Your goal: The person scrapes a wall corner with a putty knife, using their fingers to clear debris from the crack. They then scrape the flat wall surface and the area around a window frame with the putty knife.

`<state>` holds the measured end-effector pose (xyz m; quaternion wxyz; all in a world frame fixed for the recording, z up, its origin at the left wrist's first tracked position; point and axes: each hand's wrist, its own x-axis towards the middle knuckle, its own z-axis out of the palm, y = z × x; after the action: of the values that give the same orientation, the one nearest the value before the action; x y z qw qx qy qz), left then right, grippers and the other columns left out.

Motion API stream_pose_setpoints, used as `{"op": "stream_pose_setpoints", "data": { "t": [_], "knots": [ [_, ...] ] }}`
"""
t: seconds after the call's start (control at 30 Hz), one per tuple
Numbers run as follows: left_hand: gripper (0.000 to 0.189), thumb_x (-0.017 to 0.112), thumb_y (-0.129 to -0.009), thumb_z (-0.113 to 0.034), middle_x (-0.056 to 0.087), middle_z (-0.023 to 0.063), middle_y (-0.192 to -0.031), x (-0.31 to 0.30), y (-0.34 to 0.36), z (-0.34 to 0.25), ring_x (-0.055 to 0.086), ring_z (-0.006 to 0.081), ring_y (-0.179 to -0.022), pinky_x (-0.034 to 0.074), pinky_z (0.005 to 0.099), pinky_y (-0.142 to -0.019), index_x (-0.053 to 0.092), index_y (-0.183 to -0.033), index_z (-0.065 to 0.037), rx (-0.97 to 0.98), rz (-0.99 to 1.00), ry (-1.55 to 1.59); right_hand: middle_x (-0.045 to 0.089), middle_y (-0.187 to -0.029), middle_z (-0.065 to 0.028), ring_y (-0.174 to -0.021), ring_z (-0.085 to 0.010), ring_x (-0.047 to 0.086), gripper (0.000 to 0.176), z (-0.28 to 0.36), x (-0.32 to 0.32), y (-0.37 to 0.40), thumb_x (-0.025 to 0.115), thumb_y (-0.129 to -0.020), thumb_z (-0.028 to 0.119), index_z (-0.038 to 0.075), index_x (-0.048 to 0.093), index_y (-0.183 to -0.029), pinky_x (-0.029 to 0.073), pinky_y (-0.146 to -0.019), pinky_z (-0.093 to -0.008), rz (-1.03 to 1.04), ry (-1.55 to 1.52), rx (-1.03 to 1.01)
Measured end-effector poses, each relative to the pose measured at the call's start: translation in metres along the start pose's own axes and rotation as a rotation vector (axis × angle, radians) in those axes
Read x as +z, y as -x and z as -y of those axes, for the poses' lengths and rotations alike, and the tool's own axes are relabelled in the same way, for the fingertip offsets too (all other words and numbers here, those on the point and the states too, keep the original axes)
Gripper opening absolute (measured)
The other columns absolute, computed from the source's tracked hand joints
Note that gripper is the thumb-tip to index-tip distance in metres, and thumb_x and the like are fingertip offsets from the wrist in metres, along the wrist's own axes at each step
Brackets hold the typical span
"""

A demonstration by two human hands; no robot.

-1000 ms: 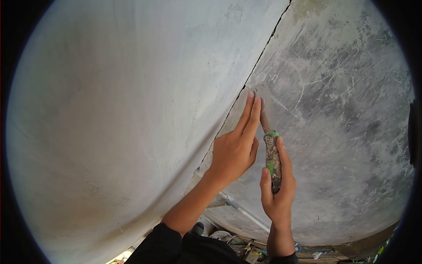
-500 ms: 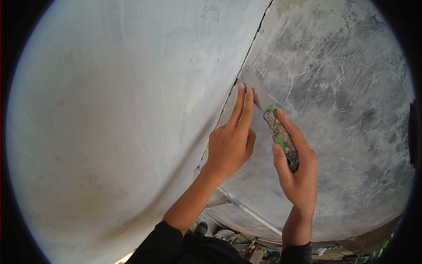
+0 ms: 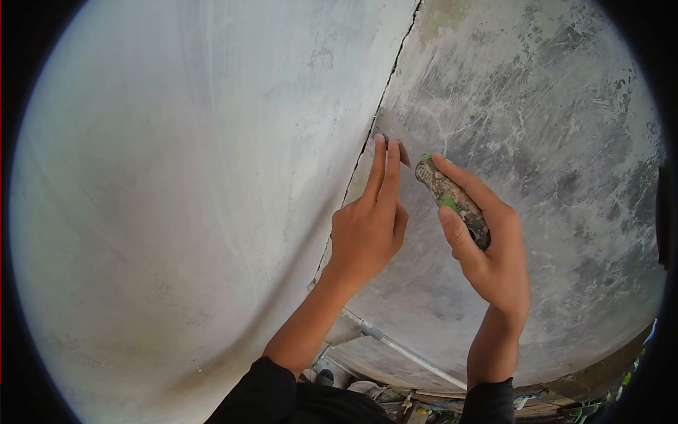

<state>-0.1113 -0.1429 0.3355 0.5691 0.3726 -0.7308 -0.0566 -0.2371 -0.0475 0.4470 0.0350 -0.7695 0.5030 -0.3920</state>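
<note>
My right hand [image 3: 498, 258] is wrapped around the worn, plaster-stained green and black handle of a putty knife [image 3: 452, 194]. Its thin grey blade lies against the wall at a slant, with the tip at the dark crack [image 3: 390, 78] between two wall surfaces. My left hand [image 3: 364, 233] stretches its index and middle fingers side by side onto the blade close to the crack. The other left fingers are bent underneath and partly hidden. A dark, brownish edge shows beside the left fingertips; I cannot make out whether it is shadow or part of the blade.
A smooth pale wall [image 3: 176, 177] fills the left side. On the right stands a grey, mottled plaster wall [image 3: 565, 198] with scratches. Low down, a thin pipe [image 3: 413, 357] runs along the wall, above scattered debris [image 3: 420, 410] on the ground.
The putty knife's handle has swung up and tilted more to the left, with my right wrist shifting right. My left fingers have moved slightly left in view, still on the blade.
</note>
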Motion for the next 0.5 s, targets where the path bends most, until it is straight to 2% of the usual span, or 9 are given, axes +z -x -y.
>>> {"op": "stream_pose_setpoints", "data": {
  "t": [0.07, 0.13, 0.3, 0.4, 0.5],
  "knots": [
    [0.085, 0.06, -0.087, 0.002, 0.033, 0.0239, -0.163, 0.004, -0.003, -0.002, 0.072, 0.0272, -0.077, 0.055, 0.0312, -0.057, 0.022, -0.162, -0.004, 0.021, -0.009, 0.001, 0.074, -0.099, -0.0188, -0.076, -0.0141, 0.065, 0.044, -0.001, -0.013, -0.007, 0.065, -0.098, 0.011, -0.002, 0.059, -0.139, 0.053, -0.071, -0.03, 0.07, -0.041, 0.068],
    [0.085, 0.061, -0.086, 0.002, 0.032, 0.024, -0.163, 0.003, 0.0, -0.006, 0.072, 0.0264, -0.077, 0.055, 0.0308, -0.057, 0.022, -0.162, -0.004, 0.035, 0.01, 0.007, 0.074, -0.1, -0.018, -0.078, -0.014, 0.066, 0.044, 0.007, -0.02, 0.003, 0.065, -0.098, 0.012, -0.002, 0.059, -0.139, 0.053, -0.074, -0.0302, 0.029, -0.037, 0.109],
    [0.086, 0.061, -0.086, 0.002, 0.031, 0.0233, -0.164, 0.002, -0.008, -0.009, 0.072, 0.0243, -0.077, 0.054, 0.0302, -0.056, 0.023, -0.162, -0.005, -0.007, -0.007, 0.018, 0.073, -0.096, -0.0181, -0.077, -0.0147, 0.065, 0.044, 0.001, -0.013, -0.007, 0.065, -0.098, 0.014, -0.003, 0.059, -0.138, 0.052, -0.074, -0.0303, 0.027, -0.049, 0.09],
    [0.086, 0.061, -0.086, 0.002, 0.031, 0.0227, -0.164, 0.0, -0.007, -0.009, 0.072, 0.0231, -0.075, 0.053, 0.0297, -0.056, 0.023, -0.162, -0.006, 0.052, -0.008, 0.012, 0.073, -0.096, -0.02, -0.077, -0.0164, 0.066, 0.043, 0.011, -0.014, -0.009, 0.065, -0.098, 0.014, -0.003, 0.059, -0.137, 0.053, -0.074, -0.0317, 0.011, -0.058, 0.102],
    [0.087, 0.061, -0.084, 0.001, 0.035, 0.0258, -0.162, 0.004, -0.015, -0.001, 0.066, 0.0204, -0.058, 0.049, 0.0288, -0.047, 0.026, -0.162, -0.007, 0.099, -0.122, 0.02, 0.073, -0.095, -0.0207, -0.075, -0.0169, 0.067, 0.042, 0.009, -0.009, -0.011, 0.064, -0.098, 0.013, -0.003, 0.06, -0.136, 0.052, -0.072, -0.0322, -0.006, -0.035, 0.08]
  ]
}}
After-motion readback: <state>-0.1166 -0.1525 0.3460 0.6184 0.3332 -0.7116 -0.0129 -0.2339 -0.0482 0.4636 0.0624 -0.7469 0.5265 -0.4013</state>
